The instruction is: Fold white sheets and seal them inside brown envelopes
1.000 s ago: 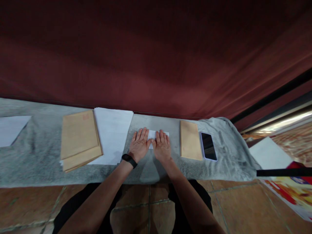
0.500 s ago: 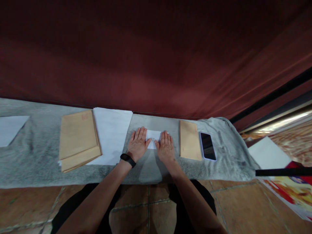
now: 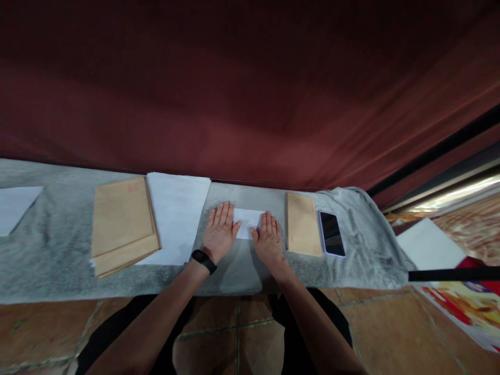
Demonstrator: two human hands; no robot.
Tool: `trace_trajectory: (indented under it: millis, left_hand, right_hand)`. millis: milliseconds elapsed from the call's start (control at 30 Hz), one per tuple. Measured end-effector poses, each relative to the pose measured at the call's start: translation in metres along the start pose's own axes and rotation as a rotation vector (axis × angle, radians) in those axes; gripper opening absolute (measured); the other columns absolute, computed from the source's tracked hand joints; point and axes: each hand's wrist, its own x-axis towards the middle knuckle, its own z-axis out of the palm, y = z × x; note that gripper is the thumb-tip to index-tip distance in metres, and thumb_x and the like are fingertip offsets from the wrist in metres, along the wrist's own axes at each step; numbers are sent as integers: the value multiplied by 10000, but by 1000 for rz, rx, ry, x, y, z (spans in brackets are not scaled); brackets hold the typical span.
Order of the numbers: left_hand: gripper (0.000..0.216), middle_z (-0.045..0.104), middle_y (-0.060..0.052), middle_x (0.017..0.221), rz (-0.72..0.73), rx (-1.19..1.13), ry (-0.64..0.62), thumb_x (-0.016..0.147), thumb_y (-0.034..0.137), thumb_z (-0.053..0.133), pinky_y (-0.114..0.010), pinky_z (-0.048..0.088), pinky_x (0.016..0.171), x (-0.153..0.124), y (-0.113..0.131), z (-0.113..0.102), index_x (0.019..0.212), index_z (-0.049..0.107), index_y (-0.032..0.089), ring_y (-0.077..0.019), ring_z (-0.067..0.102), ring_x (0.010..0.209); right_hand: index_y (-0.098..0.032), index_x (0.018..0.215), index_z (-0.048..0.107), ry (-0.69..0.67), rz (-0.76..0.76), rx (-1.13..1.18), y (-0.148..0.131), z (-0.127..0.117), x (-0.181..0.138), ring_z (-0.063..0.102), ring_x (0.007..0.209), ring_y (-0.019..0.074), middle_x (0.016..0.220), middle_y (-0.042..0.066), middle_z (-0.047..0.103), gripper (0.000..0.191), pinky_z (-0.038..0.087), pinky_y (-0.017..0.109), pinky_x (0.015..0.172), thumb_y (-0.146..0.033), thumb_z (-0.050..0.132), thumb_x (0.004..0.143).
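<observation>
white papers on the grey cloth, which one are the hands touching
The small white piece spanning between the left hand and right hand; the larger stack and far-left paper lie under neither hand.

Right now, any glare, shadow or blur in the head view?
Head view, top: red fabric falls to near-black; head view, far right: bright glare streak; head view, centre: shadows on grey cloth nearer than the white paper; head view, left: red marking unreadable.
</observation>
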Motion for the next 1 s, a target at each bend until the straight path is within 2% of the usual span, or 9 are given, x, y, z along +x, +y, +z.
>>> trace_trajectory:
  millis: [167,300,467,667,833,1000]
  left_hand:
    - [600,398,-142,1616,253,-110,-32,1058,421,279,-460,267,1262,-25,20,-3,1546,393,91,-245,304,1533]
    - [619,399,-145,1615,312,-132,-54,1046,472,338,-455,286,1258,-42,22,1,1545,396,110,-247,327,1523]
    - [670,380,-163,1623,286,-118,-48,1027,523,380,-460,290,1252,-45,12,2,1551,381,104,-266,306,1531]
    - [622,370,-175,1625,221,-99,-51,1040,438,339,-453,285,1251,-40,5,-1,1540,390,71,-266,311,1529]
    - [597,344,-168,1637,158,-73,-76,1044,372,292,-451,257,1263,-38,3,-5,1537,394,52,-263,291,1537]
    - [625,335,-174,1635,101,-61,-82,1045,408,279,-455,248,1266,-37,5,-6,1546,381,47,-264,293,1536]
  right_hand:
    - [27,1552,337,-29,-7,-14,1,1,-1,345,1498,341,1616,263,316,647,298,520,1203,-414,332,1079]
    - [20,1566,310,-48,-6,-22,1,1,-2,344,1499,341,1624,261,296,656,290,519,1207,-413,337,1075]
    - [15,1565,314,2,-23,-33,2,2,-2,365,1486,342,1605,271,337,662,309,532,1190,-431,322,1077]
    - [6,1546,359,43,-53,-46,8,4,-4,386,1477,315,1585,257,390,603,328,498,1184,-383,319,1087]
    - [-26,1545,381,7,-52,-24,15,1,-6,392,1476,296,1585,225,409,558,334,487,1188,-330,318,1082]
    - [-31,1554,367,-39,-52,-6,20,-2,-6,378,1485,297,1600,209,391,563,317,475,1201,-328,334,1076]
